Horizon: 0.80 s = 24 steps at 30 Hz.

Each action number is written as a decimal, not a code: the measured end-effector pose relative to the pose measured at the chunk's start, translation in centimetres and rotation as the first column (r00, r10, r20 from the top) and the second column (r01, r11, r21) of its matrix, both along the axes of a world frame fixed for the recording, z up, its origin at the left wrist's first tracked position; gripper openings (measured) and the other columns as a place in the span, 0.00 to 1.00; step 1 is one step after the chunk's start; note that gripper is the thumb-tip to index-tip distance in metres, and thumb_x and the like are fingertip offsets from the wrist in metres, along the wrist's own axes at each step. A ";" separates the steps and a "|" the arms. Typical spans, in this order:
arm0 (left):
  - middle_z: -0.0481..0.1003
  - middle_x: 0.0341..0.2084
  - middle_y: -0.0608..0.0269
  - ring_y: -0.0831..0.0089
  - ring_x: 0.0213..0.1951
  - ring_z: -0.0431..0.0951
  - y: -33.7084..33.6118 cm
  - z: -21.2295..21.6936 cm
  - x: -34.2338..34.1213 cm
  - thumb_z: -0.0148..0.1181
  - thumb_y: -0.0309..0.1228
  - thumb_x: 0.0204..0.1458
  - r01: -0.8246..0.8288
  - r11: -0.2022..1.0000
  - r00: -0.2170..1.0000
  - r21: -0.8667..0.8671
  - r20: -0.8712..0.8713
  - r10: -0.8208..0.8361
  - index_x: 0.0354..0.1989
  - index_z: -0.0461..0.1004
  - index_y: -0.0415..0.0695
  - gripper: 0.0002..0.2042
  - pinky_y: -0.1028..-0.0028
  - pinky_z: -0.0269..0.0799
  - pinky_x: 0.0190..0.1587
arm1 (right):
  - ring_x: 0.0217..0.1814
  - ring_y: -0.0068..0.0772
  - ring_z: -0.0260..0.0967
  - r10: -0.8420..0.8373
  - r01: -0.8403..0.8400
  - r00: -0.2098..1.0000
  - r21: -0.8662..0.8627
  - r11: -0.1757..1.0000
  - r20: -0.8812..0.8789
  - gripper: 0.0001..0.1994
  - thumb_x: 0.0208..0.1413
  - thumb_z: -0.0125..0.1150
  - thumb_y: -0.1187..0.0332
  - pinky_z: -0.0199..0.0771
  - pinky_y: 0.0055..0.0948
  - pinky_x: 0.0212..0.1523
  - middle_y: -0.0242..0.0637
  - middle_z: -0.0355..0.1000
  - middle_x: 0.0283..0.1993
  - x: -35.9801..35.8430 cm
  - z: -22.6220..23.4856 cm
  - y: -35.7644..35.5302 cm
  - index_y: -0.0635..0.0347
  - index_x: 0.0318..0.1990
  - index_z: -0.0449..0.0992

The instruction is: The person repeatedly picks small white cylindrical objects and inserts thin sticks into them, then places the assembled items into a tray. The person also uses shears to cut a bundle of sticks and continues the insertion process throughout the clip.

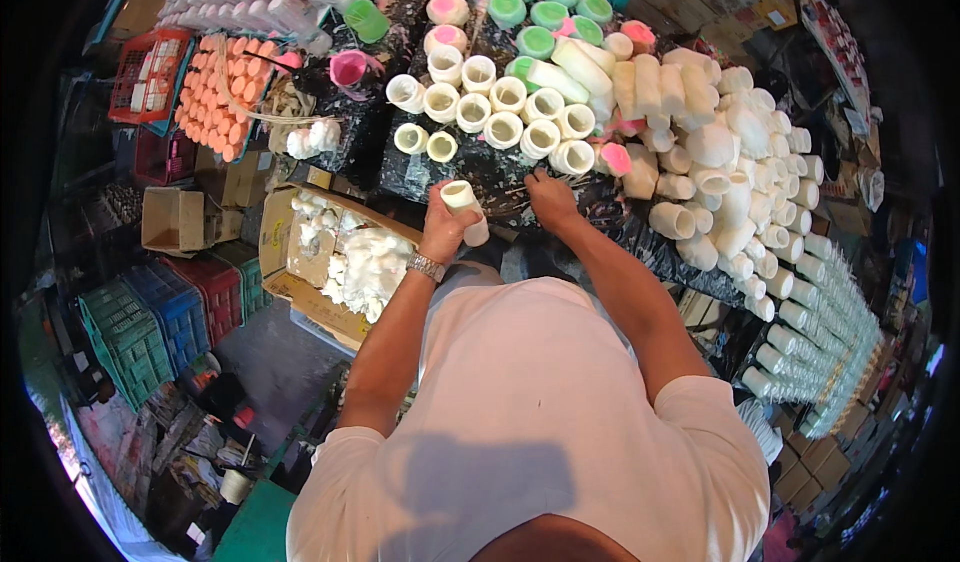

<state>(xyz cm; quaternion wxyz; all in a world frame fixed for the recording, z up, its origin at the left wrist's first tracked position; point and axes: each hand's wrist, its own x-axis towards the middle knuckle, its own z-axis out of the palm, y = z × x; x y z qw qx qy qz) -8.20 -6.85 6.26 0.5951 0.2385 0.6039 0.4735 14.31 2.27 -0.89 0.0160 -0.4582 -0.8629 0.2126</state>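
Note:
My left hand (441, 227), with a metal watch at the wrist, is wrapped round a cream hollow cylinder (463, 200). Its open mouth tilts up toward the table. My right hand (552, 200) rests at the front edge of the black-covered table (405, 167), fingers curled down; whatever they pinch is too small to make out. Just beyond both hands stand several cream open-mouthed pots (507, 93) in rows. Nearest my right hand is one upright pot (573, 157).
Green-topped round pieces (506, 9) stand behind the pots. At right, cream cylinders (735, 152) are piled high. A cardboard box (285, 232) of white lumps sits left of my left arm, beyond it plastic crates (128, 332). Orange pieces (215, 92) fill a tray at far left.

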 end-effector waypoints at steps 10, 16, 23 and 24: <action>0.72 0.50 0.50 0.55 0.44 0.82 0.8 -0.2 0.3 0.63 0.23 0.58 -0.102 0.924 0.832 -0.369 0.478 0.283 0.59 0.58 0.42 0.24 0.56 0.86 0.37 | 0.44 0.51 0.77 0.038 0.103 0.783 0.190 0.976 -0.621 0.08 0.55 0.61 0.79 0.77 0.46 0.42 0.43 0.78 0.45 -0.4 8.1 0.6 0.60 0.42 0.76; 0.73 0.52 0.51 0.54 0.48 0.81 1.7 -0.3 0.8 0.56 0.31 0.66 -0.074 0.940 0.786 -0.332 0.561 0.260 0.57 0.63 0.41 0.15 0.57 0.84 0.45 | 0.42 0.49 0.73 -0.145 0.034 0.747 -0.180 0.983 -0.649 0.06 0.60 0.58 0.78 0.73 0.42 0.44 0.42 0.76 0.38 -1.2 13.1 -0.1 0.62 0.44 0.74; 0.74 0.56 0.49 0.54 0.51 0.79 1.8 2.1 1.9 0.45 0.41 0.72 -0.064 0.978 0.637 -0.197 0.747 0.192 0.61 0.67 0.41 0.19 0.55 0.80 0.53 | 0.47 0.45 0.73 -0.127 -0.118 0.800 -0.361 0.925 -0.586 0.26 0.53 0.72 0.69 0.75 0.40 0.50 0.44 0.70 0.47 -2.1 14.9 -1.7 0.57 0.61 0.74; 0.74 0.56 0.50 0.55 0.51 0.79 1.8 2.6 2.0 0.44 0.42 0.73 -0.046 0.985 0.609 -0.165 0.777 0.159 0.61 0.67 0.41 0.19 0.55 0.80 0.53 | 0.48 0.46 0.73 -0.110 -0.097 0.805 -0.312 0.945 -0.583 0.26 0.53 0.72 0.69 0.75 0.41 0.51 0.44 0.70 0.48 -2.2 14.5 -1.9 0.57 0.61 0.74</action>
